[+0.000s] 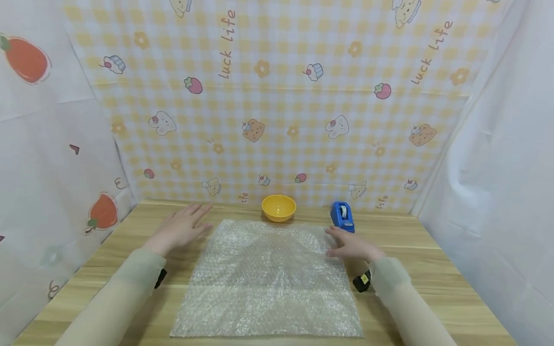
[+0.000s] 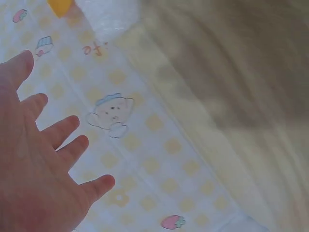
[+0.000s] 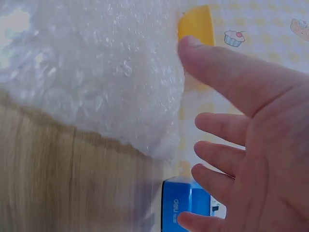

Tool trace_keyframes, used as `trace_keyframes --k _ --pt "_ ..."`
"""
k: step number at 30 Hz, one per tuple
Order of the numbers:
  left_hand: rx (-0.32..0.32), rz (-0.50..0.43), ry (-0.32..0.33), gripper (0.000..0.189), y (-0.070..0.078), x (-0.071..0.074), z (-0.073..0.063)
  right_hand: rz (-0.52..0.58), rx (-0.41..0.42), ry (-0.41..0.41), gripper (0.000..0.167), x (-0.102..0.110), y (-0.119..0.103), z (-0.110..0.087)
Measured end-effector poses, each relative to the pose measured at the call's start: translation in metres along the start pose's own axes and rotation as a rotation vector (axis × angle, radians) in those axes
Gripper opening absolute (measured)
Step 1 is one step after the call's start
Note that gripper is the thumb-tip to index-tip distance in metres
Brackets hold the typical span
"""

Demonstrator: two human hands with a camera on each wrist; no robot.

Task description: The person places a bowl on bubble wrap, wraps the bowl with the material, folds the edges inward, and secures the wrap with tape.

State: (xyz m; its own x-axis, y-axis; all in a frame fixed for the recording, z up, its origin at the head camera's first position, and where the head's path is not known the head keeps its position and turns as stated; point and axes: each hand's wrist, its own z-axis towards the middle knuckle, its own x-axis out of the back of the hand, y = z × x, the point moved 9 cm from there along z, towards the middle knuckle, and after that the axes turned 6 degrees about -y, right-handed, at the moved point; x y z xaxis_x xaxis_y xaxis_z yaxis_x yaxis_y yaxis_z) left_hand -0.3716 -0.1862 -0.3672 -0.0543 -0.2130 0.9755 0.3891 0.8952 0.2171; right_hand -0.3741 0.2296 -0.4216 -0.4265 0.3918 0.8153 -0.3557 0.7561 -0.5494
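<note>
Because spread flat and unfolded over the middle of the tabletop (image 1: 441, 288), easy to reach from either side: a clear sheet of bubble wrap (image 1: 268, 283). Probably laid out squarely and centrally so as to put each edge within range of both hands.

Just outside the far left part of the sheet, seemingly raised: the left hand (image 1: 179, 228), with fingers spread and nearly straight, gripping nothing. Opposite, partly over the far right corner in the head view: the right hand (image 1: 352, 245), likewise with fingers extended and parted, thumb well apart, no hold on anything. Apparently hovering; impossible to tell about light contact with the plastic. Likely held wide like this to leave the sheet undisturbed between them.

At the far edge, near the middle: a yellow bowl (image 1: 279, 208), upright, perhaps set just behind the sheet to leave the spread surface free. Touching the edge or merely beside it, hard to say. Behind the right hand: a blue tape dispenser (image 1: 343, 217), standing on its base, presumably placed off to one side for reach without crowding. Farther back: a yellow-checked cloth (image 1: 285, 158), hung upright, probably as a screen.
</note>
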Motion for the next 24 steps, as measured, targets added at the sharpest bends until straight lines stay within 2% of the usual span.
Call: trace_keyframes --k 5,10,13,19,24 --pt "-0.037 -0.003 0.022 0.07 0.013 0.007 0.008 0.009 0.02 -0.02 0.083 -0.003 -0.001 0.006" --pt "-0.057 -0.061 0.0 0.073 0.025 0.006 0.018 0.053 0.009 -0.031 0.091 -0.007 0.005 0.009" --pt "-0.071 -0.103 -0.011 0.074 0.037 0.006 0.026 0.084 -0.007 -0.056 0.094 -0.012 0.008 0.008" --pt "-0.126 -0.09 0.011 0.073 0.062 0.011 0.043 0.069 -0.017 -0.084 0.093 -0.019 0.011 0.007" --pt "-0.143 -0.175 -0.039 0.074 0.076 0.005 0.057 0.038 -0.011 -0.078 0.09 -0.02 0.009 0.007"
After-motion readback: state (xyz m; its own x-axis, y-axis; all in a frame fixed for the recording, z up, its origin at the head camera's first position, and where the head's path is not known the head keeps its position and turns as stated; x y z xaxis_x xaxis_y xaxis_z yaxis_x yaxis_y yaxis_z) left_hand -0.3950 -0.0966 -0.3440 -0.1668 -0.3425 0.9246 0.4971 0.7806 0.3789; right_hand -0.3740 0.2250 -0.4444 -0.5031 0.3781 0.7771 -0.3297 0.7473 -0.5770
